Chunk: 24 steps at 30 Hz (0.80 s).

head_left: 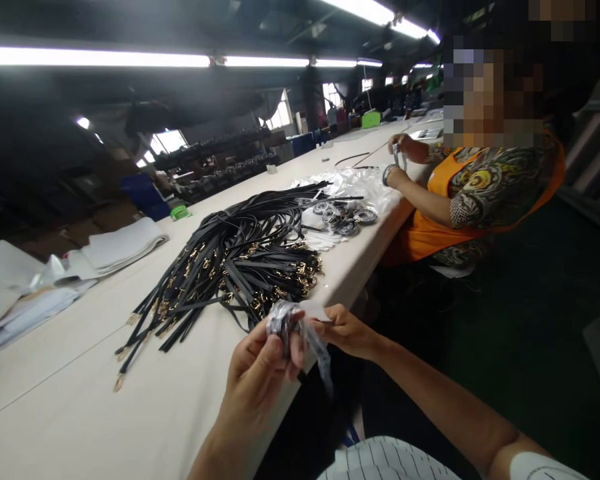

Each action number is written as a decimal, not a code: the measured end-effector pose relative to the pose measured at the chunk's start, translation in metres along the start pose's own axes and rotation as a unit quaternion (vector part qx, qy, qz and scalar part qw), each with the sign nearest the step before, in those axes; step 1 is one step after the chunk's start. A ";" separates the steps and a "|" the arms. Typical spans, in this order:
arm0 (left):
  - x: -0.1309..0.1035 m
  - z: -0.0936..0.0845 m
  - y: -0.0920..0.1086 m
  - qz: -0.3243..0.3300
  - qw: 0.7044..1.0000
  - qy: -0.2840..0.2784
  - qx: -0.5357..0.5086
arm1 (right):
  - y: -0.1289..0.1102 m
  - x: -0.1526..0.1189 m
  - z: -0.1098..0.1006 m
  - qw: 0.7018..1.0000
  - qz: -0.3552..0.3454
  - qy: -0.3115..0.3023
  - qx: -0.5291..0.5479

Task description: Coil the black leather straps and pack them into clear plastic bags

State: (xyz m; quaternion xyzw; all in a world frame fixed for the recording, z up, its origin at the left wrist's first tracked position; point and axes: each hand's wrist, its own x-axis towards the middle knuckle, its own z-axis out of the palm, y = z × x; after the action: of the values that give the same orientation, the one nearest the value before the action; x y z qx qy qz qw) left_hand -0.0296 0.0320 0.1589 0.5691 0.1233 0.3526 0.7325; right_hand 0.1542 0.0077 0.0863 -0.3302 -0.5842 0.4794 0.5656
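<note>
My left hand [260, 367] is closed around a coiled dark strap [281, 321] wrapped in clear plastic, held above the table's near edge. Beside it, my right hand [347, 330] pinches a small white slip [316, 311]. A tail of clear plastic [324, 363] hangs down between the two hands. Just beyond them lies a large heap of black straps [230, 247] with gold-coloured clasps. Several coiled, wrapped straps [347, 217] are piled to the right of that heap.
A co-worker in an orange apron [437, 220] sits along the table's right side, holding a coil. Clear plastic bags [350, 180] lie near that person. White folded sheets [125, 243] rest at the left edge of the long pale table [145, 433]. A green box [371, 119] stands far back.
</note>
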 end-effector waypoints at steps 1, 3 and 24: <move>0.003 0.000 0.003 0.017 1.000 0.013 -0.006 | 0.000 -0.001 0.006 1.000 -0.008 0.018 0.009; 0.010 0.001 0.009 0.049 0.998 0.034 -0.018 | 0.000 -0.002 0.017 0.996 -0.015 0.083 -0.008; 0.019 -0.048 -0.031 0.353 0.704 -0.042 0.615 | -0.061 -0.027 0.008 0.980 0.135 -0.034 0.145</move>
State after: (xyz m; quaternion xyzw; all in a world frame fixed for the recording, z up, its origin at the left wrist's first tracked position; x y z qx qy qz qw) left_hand -0.0325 0.0770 0.1191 0.9094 0.0718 0.4071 0.0469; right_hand 0.1594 -0.0386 0.1345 -0.3040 -0.4777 0.6415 0.5176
